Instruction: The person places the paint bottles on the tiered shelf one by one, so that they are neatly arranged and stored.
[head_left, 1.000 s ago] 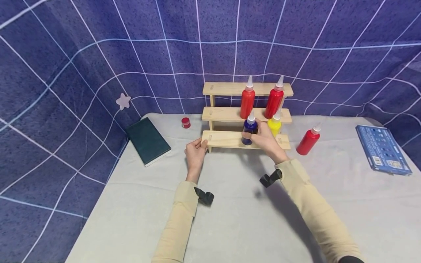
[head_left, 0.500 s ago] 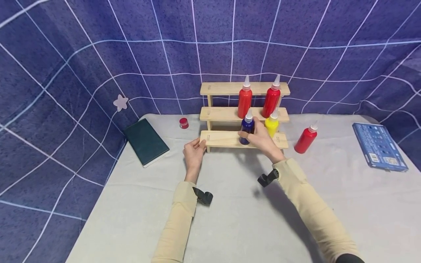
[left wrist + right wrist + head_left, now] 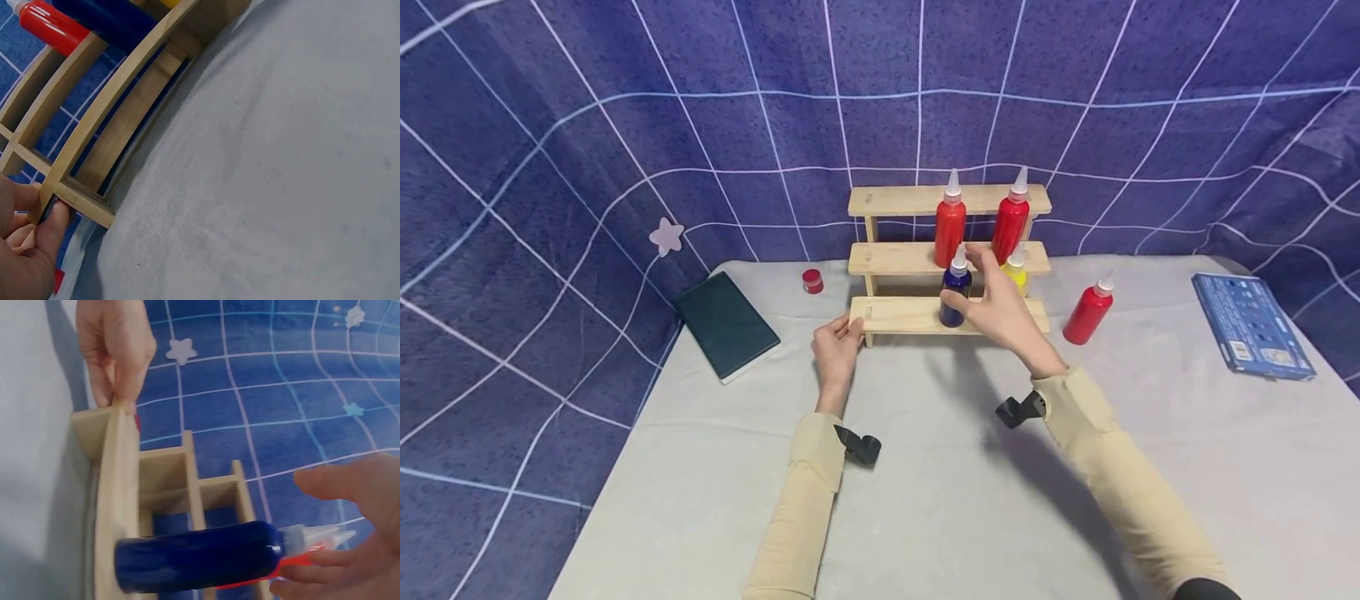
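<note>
A three-tier wooden shelf rack (image 3: 891,313) stands on the cloth-covered table. My left hand (image 3: 837,350) pinches the left end of its lowest shelf between thumb and fingers, as the left wrist view also shows. A dark blue squeeze bottle (image 3: 194,556) with a white pointed nozzle stands upright on that lowest shelf. Around it my right hand (image 3: 1003,308) is spread, the thumb clear of the bottle in the right wrist view and the fingers behind its nozzle. A yellow bottle (image 3: 1017,275) is partly hidden behind this hand. Two red bottles (image 3: 950,233) stand on the middle shelf.
Right of the rack stands another red bottle (image 3: 1087,315). A flat blue box (image 3: 1253,325) lies at the far right. To the left are a small red-lidded jar (image 3: 812,281) and a dark green book (image 3: 727,325). A blue gridded curtain (image 3: 737,133) hangs behind.
My right hand has loosened its grip on the blue bottle, its fingers opening and lifting toward the nozzle. The bottle stays on the lowest shelf. My left hand keeps its hold.
</note>
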The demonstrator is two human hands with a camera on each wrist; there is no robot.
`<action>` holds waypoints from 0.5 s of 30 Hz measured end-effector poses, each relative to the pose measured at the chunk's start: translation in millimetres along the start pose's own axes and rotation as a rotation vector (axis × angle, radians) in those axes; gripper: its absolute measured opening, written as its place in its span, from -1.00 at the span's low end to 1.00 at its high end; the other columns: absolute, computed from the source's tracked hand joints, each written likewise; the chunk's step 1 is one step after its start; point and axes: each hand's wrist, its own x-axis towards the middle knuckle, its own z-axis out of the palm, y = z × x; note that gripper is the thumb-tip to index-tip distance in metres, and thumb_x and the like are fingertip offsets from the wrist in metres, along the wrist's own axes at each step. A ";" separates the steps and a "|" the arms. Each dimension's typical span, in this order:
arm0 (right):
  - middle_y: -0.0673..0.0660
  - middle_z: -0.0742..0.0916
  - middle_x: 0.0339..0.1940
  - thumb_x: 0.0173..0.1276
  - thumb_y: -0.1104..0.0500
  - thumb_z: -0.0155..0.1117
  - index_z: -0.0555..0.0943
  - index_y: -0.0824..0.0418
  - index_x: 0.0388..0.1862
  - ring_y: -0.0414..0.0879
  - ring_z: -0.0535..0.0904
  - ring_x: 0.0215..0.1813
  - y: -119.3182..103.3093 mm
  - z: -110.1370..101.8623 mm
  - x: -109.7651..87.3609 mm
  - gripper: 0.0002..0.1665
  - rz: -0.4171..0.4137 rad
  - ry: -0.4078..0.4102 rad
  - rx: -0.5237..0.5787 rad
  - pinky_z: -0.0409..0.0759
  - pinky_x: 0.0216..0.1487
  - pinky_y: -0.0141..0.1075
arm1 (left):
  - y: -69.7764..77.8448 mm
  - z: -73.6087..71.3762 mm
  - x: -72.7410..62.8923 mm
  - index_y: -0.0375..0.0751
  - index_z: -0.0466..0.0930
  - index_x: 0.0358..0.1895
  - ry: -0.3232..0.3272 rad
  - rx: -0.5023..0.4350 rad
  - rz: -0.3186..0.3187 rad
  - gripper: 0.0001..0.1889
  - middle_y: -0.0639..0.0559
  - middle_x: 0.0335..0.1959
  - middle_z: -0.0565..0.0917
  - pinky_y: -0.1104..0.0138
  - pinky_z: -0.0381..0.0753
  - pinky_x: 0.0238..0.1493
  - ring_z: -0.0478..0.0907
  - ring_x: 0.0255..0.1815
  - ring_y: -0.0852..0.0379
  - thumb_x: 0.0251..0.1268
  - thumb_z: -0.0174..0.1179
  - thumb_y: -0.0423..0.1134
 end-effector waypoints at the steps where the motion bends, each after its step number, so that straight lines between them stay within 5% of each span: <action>1: 0.32 0.36 0.47 0.29 0.17 0.36 0.19 0.31 0.45 0.13 0.21 0.51 -2.0 -2.1 -1.9 -0.16 -0.008 -0.001 0.001 0.17 0.55 0.07 | 0.3 -0.1 0.0 -0.43 0.65 0.04 0.002 0.003 -0.001 -0.68 -0.34 -0.12 0.70 0.48 0.74 -0.22 0.71 -0.10 -0.08 0.27 0.28 -0.32; 15: 0.22 0.39 0.47 0.30 0.26 0.35 0.18 0.25 0.50 0.02 0.22 0.52 -20.7 -49.5 -38.3 -0.14 -0.062 0.027 0.169 0.12 0.58 -0.03 | 3.9 -0.5 -1.3 -0.43 0.64 0.05 -0.001 -0.005 -0.015 -0.68 -0.33 -0.11 0.70 0.48 0.74 -0.22 0.71 -0.08 -0.08 0.28 0.28 -0.33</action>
